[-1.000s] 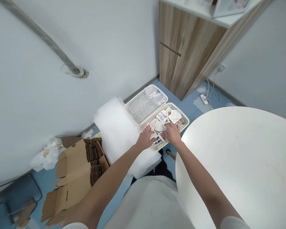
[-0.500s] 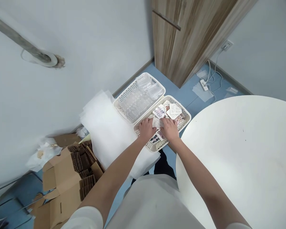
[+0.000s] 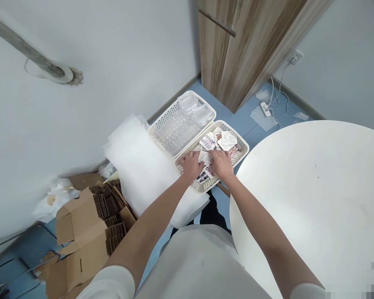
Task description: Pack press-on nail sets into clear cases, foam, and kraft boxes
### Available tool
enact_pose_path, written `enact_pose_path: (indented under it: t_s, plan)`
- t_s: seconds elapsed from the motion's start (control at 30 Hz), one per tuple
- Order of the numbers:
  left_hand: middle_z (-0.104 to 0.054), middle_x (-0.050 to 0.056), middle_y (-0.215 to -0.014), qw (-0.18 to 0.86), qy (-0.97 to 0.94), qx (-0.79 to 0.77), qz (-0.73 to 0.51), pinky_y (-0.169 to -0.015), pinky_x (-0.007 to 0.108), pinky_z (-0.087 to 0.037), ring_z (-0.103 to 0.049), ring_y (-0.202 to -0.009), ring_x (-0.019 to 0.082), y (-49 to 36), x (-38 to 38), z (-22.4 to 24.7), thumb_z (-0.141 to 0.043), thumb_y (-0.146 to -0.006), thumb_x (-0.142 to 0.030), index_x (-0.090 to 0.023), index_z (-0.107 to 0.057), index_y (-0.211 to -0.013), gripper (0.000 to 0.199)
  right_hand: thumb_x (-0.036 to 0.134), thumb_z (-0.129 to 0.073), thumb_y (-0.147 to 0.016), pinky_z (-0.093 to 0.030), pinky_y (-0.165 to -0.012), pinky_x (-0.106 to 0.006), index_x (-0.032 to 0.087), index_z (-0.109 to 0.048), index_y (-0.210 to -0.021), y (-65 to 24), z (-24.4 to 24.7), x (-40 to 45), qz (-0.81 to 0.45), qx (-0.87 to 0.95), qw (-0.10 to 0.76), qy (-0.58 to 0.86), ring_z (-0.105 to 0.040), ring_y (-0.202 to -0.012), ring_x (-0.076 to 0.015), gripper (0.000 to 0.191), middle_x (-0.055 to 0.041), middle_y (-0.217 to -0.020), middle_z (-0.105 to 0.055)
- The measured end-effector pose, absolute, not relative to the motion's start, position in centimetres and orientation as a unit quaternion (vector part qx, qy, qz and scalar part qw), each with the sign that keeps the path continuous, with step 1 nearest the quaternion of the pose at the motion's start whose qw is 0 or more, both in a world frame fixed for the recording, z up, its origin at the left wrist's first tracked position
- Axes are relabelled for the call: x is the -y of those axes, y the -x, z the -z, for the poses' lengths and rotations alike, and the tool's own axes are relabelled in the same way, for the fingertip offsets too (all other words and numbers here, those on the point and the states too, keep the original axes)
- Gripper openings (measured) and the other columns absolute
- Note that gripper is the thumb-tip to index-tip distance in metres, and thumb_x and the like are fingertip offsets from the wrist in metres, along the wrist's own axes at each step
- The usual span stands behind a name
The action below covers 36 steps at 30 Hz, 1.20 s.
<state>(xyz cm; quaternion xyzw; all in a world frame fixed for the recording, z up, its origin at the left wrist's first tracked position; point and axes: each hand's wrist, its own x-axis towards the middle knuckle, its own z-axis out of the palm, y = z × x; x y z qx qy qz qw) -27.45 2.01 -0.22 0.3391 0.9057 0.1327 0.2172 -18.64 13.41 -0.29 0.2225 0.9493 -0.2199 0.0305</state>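
Note:
My left hand (image 3: 192, 165) and my right hand (image 3: 222, 164) are both inside the nearer white plastic basket (image 3: 244, 148). Between them is a white card with lines of print (image 3: 205, 157). Fingers of each hand are curled and closed at its edges, though the fingertips are partly hidden. Around my hands lie several cards carrying small coloured pieces, such as one with purple pieces (image 3: 208, 141) and one with dark pieces (image 3: 202, 177). More printed cards (image 3: 229, 138) are piled at the basket's far right end.
A second white basket (image 3: 158, 146) with clear plastic cases (image 3: 179, 128) adjoins at the back left. White sheets (image 3: 137, 162) are stacked to the left, near flattened cardboard boxes (image 3: 84, 220). A round white table (image 3: 311, 199) is on the right; a wooden cabinet (image 3: 237, 54) stands behind.
The whole view has shifted slightly, with things sitting a little higher in the picture. Both hands stay at the same card in the basket.

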Motion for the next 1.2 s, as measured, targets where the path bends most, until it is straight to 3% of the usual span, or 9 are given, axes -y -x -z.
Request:
enact_pose_path:
  t_s: [0.33,0.57,0.73,0.87,1.0,1.1,1.2]
  plan:
    - [-0.056,0.008,-0.106,0.184,-0.335,-0.897,-0.222,-0.087,0.041,-0.028,-0.046,-0.102,0.026,27.6,-1.3,-0.5,-0.051,-0.076,-0.025,-0.022,-0.055,-0.105,0.03,0.012,-0.039,-0.078,-0.032,-0.081,-0.036,0.021,-0.06,-0.09,20.0,-0.5,-13.9,0.33,-0.9,-0.009,-0.286,-0.051,-0.091,-0.0215,0.026,-0.006,-0.091,-0.061]
    - [-0.064,0.005,-0.087,0.261,-0.247,-0.779,-0.514,-0.072,0.029,-0.043,-0.059,-0.076,0.016,27.9,-0.6,-0.9,-0.05,-0.077,-0.024,-0.016,-0.059,-0.094,0.021,0.019,-0.045,-0.073,-0.043,-0.065,-0.028,0.018,-0.059,-0.083,20.0,-3.4,-13.7,0.532,-0.767,-0.115,-0.339,-0.055,-0.07,-0.0147,0.017,-0.003,-0.078,-0.062]
    - [-0.063,0.003,-0.073,0.31,-0.166,-0.695,-0.627,-0.064,0.026,-0.046,-0.058,-0.059,0.011,26.4,1.6,-3.3,-0.055,-0.072,-0.027,-0.014,-0.06,-0.084,0.019,0.024,-0.05,-0.069,-0.044,-0.062,-0.028,0.016,-0.059,-0.079,18.3,-6.1,-12.0,0.598,-0.708,-0.158,-0.342,-0.053,-0.064,-0.0132,0.016,-0.0015,-0.07,-0.059]
    - [-0.063,0.003,-0.074,0.312,-0.137,-0.644,-0.685,-0.061,0.026,-0.048,-0.058,-0.057,0.01,24.4,4.0,-6.1,-0.059,-0.069,-0.029,-0.014,-0.058,-0.083,0.021,0.026,-0.051,-0.069,-0.045,-0.07,-0.032,0.016,-0.057,-0.093,16.2,-8.2,-9.5,0.606,-0.693,-0.187,-0.342,-0.055,-0.073,-0.0146,0.026,-0.0033,-0.079,-0.059]
    - [-0.062,0.002,-0.069,0.284,-0.134,-0.645,-0.697,-0.059,0.026,-0.048,-0.058,-0.055,0.01,21.9,6.4,-8.0,-0.058,-0.069,-0.029,-0.013,-0.056,-0.081,0.019,0.031,-0.052,-0.072,-0.044,-0.078,-0.039,0.019,-0.044,-0.117,12.5,-10.8,-5.5,0.489,-0.732,-0.256,-0.399,-0.053,-0.09,-0.0193,0.048,-0.0083,-0.103,-0.055]
    - [-0.062,0.003,-0.071,0.247,-0.182,-0.663,-0.683,-0.062,0.026,-0.049,-0.06,-0.062,0.012,19.4,7.7,-8.6,-0.056,-0.071,-0.03,-0.015,-0.056,-0.081,0.018,0.035,-0.051,-0.074,-0.041,-0.085,-0.041,0.022,-0.041,-0.121,8.9,-12.4,-1.5,0.401,-0.764,-0.288,-0.415,-0.048,-0.103,-0.0221,0.049,-0.0098,-0.116,-0.049]
    - [-0.063,0.003,-0.073,0.22,-0.279,-0.679,-0.642,-0.065,0.026,-0.048,-0.06,-0.068,0.013,16.2,8.5,-9.0,-0.056,-0.072,-0.03,-0.016,-0.059,-0.08,0.016,0.04,-0.056,-0.071,-0.043,-0.084,-0.039,0.023,-0.039,-0.123,5.6,-13.1,2.3,0.429,-0.731,-0.276,-0.452,-0.048,-0.105,-0.0232,0.057,-0.01,-0.122,-0.046]
